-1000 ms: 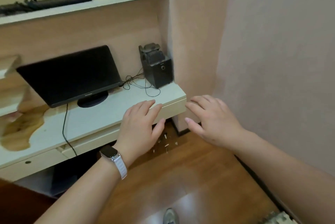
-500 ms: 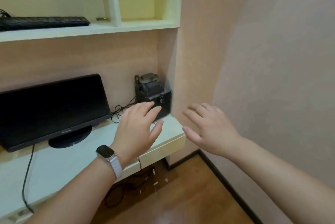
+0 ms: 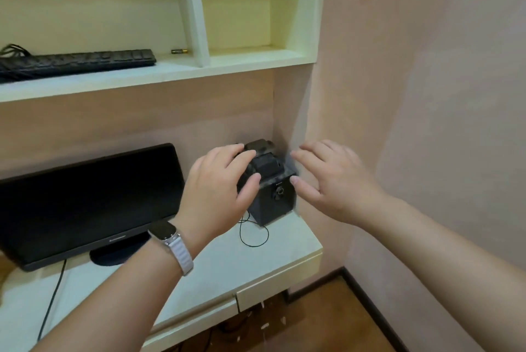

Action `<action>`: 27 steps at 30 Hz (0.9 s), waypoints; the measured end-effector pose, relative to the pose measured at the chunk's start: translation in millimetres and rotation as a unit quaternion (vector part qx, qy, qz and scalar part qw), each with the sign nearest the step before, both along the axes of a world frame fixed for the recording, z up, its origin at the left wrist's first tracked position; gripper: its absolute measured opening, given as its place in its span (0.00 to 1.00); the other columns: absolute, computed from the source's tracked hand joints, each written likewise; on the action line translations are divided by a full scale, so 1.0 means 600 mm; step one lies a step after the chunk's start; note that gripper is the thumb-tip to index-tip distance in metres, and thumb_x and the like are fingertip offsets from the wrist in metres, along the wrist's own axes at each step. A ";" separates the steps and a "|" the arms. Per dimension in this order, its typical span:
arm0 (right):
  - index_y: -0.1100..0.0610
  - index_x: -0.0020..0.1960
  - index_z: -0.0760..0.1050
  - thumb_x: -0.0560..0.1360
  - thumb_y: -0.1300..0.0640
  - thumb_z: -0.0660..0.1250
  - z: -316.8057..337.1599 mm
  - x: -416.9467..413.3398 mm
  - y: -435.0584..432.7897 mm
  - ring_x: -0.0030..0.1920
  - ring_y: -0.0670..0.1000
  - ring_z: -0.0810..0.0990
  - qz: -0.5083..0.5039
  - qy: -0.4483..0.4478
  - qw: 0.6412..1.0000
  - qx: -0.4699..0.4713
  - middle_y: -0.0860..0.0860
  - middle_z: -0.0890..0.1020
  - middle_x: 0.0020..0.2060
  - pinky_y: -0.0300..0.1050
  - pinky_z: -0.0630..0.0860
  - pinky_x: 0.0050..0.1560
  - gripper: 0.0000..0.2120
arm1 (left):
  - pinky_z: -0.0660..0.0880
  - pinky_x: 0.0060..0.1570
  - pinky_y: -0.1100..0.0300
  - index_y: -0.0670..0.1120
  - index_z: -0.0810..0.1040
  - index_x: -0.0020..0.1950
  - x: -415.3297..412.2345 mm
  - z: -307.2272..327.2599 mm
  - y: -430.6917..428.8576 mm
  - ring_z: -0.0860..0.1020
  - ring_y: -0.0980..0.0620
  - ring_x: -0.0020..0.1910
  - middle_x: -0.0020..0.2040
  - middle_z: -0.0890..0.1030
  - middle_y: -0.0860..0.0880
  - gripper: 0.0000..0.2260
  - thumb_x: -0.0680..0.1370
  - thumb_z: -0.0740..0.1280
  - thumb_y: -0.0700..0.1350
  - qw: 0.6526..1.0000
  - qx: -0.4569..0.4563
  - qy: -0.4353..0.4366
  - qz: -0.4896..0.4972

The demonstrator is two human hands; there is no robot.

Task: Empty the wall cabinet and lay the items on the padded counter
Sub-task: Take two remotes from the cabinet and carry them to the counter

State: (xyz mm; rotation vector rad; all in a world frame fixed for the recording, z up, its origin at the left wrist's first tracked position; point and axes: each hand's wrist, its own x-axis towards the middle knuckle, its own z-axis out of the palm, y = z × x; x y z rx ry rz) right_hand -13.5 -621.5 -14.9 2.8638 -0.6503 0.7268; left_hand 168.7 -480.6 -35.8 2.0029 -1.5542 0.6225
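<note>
Left hand: open, fingers straight and slightly spread, laid across the top left of the box, thumb at its upper front edge; holds nothing. Watch with pale strap on this wrist. Right hand: open, fingers spread, just beside the box's right side, thumb tip at its upper right corner; contact cannot be told. Box: black, upright, at the back right corner of the desk, against the wall, knobbed face toward the person, a smaller dark part on top. Cable: thin, looped on the desk just before the box. Monitor: dark, on its stand, left of the box along the desk's back edge. Cabinet: above the desk, open-fronted, split by an upright divider. Keyboard: black, flat in the left compartment, long axis along the front edge, right end toward the divider. Battery: small, lying sideways at that compartment's back right corner, beside the divider.
</note>
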 end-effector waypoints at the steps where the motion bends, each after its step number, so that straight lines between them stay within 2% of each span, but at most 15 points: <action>1: 0.56 0.65 0.75 0.76 0.44 0.60 0.004 0.015 -0.020 0.61 0.57 0.74 0.009 -0.013 1.000 0.003 0.53 0.78 0.61 0.50 0.68 0.57 0.23 | 0.67 0.59 0.51 0.47 0.77 0.65 0.012 0.007 -0.016 0.73 0.47 0.63 0.63 0.78 0.47 0.19 0.78 0.62 0.53 1.000 -0.005 -0.008 0.006; 10: 0.57 0.64 0.76 0.76 0.44 0.59 0.066 0.123 -0.224 0.61 0.58 0.75 0.071 -0.066 0.995 -0.015 0.56 0.79 0.61 0.52 0.71 0.56 0.24 | 0.68 0.60 0.48 0.46 0.77 0.65 0.082 0.103 -0.193 0.74 0.44 0.64 0.65 0.77 0.45 0.20 0.76 0.65 0.53 0.997 -0.014 -0.059 0.043; 14: 0.58 0.63 0.77 0.75 0.44 0.59 0.117 0.167 -0.288 0.60 0.60 0.76 0.122 -0.109 0.986 -0.033 0.58 0.79 0.61 0.56 0.73 0.58 0.24 | 0.68 0.60 0.47 0.46 0.77 0.66 0.119 0.167 -0.238 0.74 0.43 0.64 0.66 0.77 0.44 0.21 0.77 0.63 0.54 0.992 -0.035 -0.093 0.073; 20: 0.60 0.60 0.79 0.74 0.44 0.59 0.215 0.222 -0.318 0.56 0.62 0.79 0.164 -0.182 0.965 -0.090 0.59 0.81 0.58 0.56 0.74 0.52 0.24 | 0.69 0.58 0.48 0.45 0.78 0.64 0.161 0.259 -0.255 0.75 0.42 0.62 0.64 0.78 0.44 0.19 0.76 0.66 0.52 0.981 -0.087 -0.138 0.107; 27: 0.60 0.61 0.78 0.75 0.45 0.60 0.343 0.240 -0.333 0.58 0.61 0.77 0.175 -0.255 0.935 -0.172 0.59 0.79 0.59 0.55 0.73 0.53 0.24 | 0.70 0.58 0.48 0.45 0.79 0.64 0.179 0.348 -0.283 0.75 0.42 0.62 0.64 0.78 0.44 0.20 0.77 0.63 0.53 0.970 -0.138 -0.188 0.065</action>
